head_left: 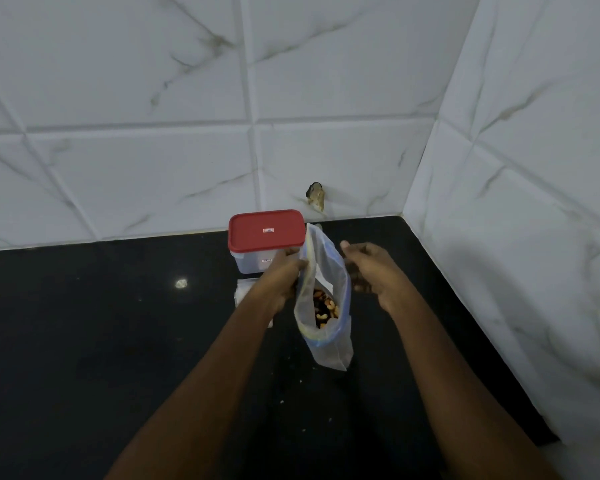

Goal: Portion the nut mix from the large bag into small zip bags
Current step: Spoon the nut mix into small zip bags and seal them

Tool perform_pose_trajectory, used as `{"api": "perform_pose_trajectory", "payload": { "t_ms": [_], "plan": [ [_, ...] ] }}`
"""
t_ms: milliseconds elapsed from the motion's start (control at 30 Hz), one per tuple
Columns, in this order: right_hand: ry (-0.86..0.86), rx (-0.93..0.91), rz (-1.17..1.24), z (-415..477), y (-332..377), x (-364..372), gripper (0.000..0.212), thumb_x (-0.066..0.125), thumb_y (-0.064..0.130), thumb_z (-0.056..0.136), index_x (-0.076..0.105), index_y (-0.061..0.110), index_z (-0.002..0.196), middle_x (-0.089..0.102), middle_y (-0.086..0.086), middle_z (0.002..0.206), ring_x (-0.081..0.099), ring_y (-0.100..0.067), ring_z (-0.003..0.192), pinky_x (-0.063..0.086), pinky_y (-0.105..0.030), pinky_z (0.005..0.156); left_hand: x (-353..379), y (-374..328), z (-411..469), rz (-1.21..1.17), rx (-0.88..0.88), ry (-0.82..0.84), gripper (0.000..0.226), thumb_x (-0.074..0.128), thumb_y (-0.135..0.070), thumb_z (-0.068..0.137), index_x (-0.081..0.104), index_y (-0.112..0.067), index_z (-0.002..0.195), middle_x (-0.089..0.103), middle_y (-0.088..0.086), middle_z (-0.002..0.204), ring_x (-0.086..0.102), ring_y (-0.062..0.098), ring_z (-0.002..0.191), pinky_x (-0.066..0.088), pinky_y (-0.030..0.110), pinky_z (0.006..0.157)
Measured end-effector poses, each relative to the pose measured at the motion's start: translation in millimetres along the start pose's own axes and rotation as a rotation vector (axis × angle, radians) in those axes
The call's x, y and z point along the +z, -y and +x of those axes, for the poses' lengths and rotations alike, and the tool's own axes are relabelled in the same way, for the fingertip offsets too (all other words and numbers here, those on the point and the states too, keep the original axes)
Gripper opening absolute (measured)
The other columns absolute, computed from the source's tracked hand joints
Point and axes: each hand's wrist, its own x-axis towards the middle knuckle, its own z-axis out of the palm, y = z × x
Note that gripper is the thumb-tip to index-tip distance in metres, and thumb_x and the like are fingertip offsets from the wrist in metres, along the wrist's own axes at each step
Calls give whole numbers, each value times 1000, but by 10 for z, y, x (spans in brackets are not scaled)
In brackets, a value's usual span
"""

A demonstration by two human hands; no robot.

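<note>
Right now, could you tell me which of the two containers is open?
The clear zip bag in the left hand: its mouth gapes, showing nuts, whereas the box behind it has its red lid on.

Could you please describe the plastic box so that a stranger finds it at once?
Look where the black counter meets the white tiled wall. Behind the left hand stands a clear plastic box. Its red lid sets it apart from the see-through bag of nuts beside it.

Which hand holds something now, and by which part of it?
The left hand grips the zip bag at the left rim of its open mouth. The right hand is blurred beside it; its hold cannot be told.
</note>
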Motion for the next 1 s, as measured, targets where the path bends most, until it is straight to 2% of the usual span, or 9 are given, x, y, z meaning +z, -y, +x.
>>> {"api": "perform_pose_trajectory", "payload": {
  "t_ms": [133,267,400,500,633,767,833,900,1000],
  "plan": [
    [-6,-310,-323,120,27,103,48,80,34,78,54,20,116,61,4,106,60,-11,94,54,-30,78,36,-108,-8,13,63,17,37,37,-2,96,52,-11,129,58,12,110,56,23,96,50,34,73],
    [-147,-403,-666,259,10,65,32,68,16,88,59,17,119,64,-3,114,61,-14,97,51,-26,78,63,-119,44,168,50,-10,20,42,-25,101,51,-10,112,54,6,96,54,19,86,47,32,75],
    [-209,-449,-791,303,29,85,29,68,24,90,60,17,117,64,-2,110,62,-16,95,50,-27,77,15,-52,181,523,267,-42,31,56,-29,97,45,-18,124,54,-1,103,54,8,84,42,24,64],
    [-247,-495,-855,325,67,178,29,67,38,89,60,17,108,63,0,100,61,-16,88,52,-30,76,29,-53,258,779,415,-142,28,52,-29,99,53,-13,123,59,2,101,56,11,85,39,21,63],
    [-239,-481,-892,335,115,124,15,60,27,95,65,15,103,66,-1,91,64,-17,82,56,-35,77,-57,-123,305,947,462,-171,21,54,-23,98,63,-11,114,65,6,105,56,11,85,37,19,62],
    [-57,-326,-809,390,172,-120,17,64,27,93,68,15,103,68,-2,96,63,-17,85,50,-31,74,-195,-209,312,950,465,-143,29,64,-15,93,65,-12,121,66,4,116,55,9,96,43,24,81],
    [-13,-324,-777,410,189,-119,20,69,31,90,64,20,106,64,1,96,61,-16,89,47,-29,76,-220,-229,312,898,481,-87,30,68,-15,90,66,-10,120,67,5,116,56,10,97,45,23,82],
    [-12,-393,-757,430,166,-29,19,69,35,89,58,25,100,60,7,89,60,-15,86,49,-29,74,-195,-232,310,863,504,-30,24,69,-17,89,68,-8,112,68,6,108,57,9,91,43,19,74],
    [-36,-454,-738,452,98,71,11,62,37,94,59,26,94,61,5,84,60,-16,80,48,-30,69,-113,-254,312,853,477,2,23,57,-30,97,64,-13,83,58,5,71,50,8,63,37,18,57]
  ]
}}
